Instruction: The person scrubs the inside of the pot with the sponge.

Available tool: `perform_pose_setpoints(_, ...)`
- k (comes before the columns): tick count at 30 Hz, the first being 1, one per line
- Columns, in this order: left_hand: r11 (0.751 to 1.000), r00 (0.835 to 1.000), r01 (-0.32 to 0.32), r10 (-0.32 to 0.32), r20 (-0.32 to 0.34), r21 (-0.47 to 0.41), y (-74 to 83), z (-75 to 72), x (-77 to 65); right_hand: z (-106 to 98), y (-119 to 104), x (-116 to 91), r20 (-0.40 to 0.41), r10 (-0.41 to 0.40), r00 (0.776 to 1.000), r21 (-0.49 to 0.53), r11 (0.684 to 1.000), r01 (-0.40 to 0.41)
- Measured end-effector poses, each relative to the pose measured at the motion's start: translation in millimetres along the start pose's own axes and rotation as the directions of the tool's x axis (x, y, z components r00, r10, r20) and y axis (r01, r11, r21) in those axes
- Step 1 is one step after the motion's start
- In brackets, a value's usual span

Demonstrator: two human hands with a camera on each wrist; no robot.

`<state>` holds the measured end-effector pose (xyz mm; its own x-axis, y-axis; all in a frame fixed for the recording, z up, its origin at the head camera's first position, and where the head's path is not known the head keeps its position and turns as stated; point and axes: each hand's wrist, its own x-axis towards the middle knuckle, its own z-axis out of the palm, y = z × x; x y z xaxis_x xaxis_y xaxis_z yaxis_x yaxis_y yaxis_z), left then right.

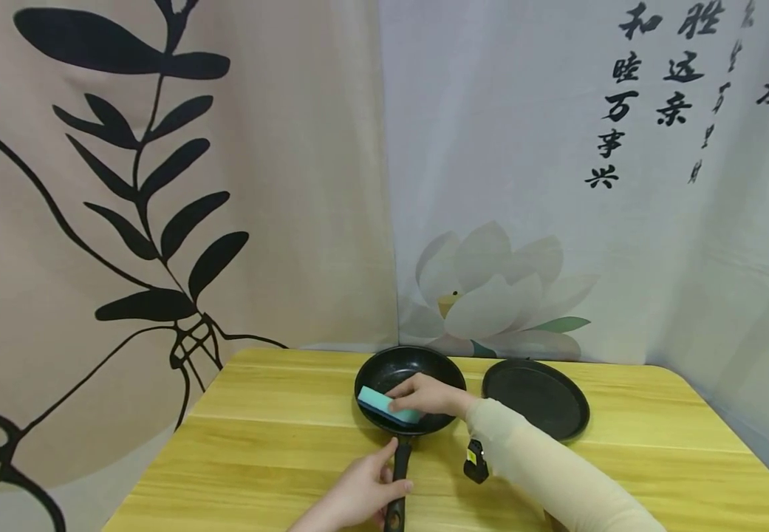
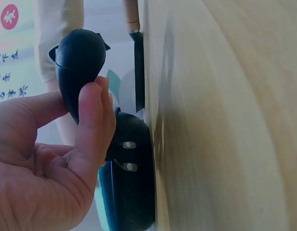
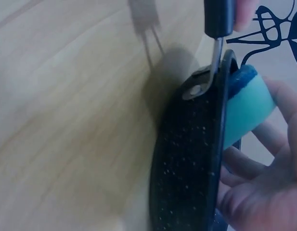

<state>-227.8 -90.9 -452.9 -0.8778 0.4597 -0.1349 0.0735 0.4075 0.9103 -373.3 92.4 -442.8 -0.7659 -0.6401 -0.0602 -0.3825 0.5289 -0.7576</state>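
A black frying pan (image 1: 417, 360) with a speckled outside sits on the wooden table, its handle (image 1: 398, 510) toward the front edge. My left hand (image 1: 364, 484) grips that handle, thumb on one side and fingers on the other; the left wrist view shows the rounded handle end (image 2: 81, 53) between them. Inside the pan, my right hand (image 1: 427, 395) holds a light-green sponge (image 1: 377, 403) with a dark blue scouring layer facing down. In the right wrist view the sponge (image 3: 249, 108) stands above the pan's rim near the handle rivets, fingers around its side.
Right of the frying pan lies a flat, round black pan (image 1: 537, 399), partly behind my right sleeve (image 1: 557, 473). A black device (image 1: 476, 464) hangs at my right wrist. Printed curtains (image 1: 304, 185) stand behind the yellowish wooden table (image 1: 258, 436).
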Motion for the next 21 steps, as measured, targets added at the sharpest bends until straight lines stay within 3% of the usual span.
perform_pose_setpoints(14,1.0,1.0,-0.007,0.007,-0.013,0.002,-1.2,0.4,-0.2,11.2,-1.8,13.5,-0.099,-0.018,0.995,-0.117,0.993,0.006)
perform_pose_setpoints(21,1.0,1.0,-0.012,0.013,-0.023,0.012,-3.5,1.7,0.1,18.2,-1.0,22.4,-0.152,-0.065,0.986,-0.246,0.969,0.026)
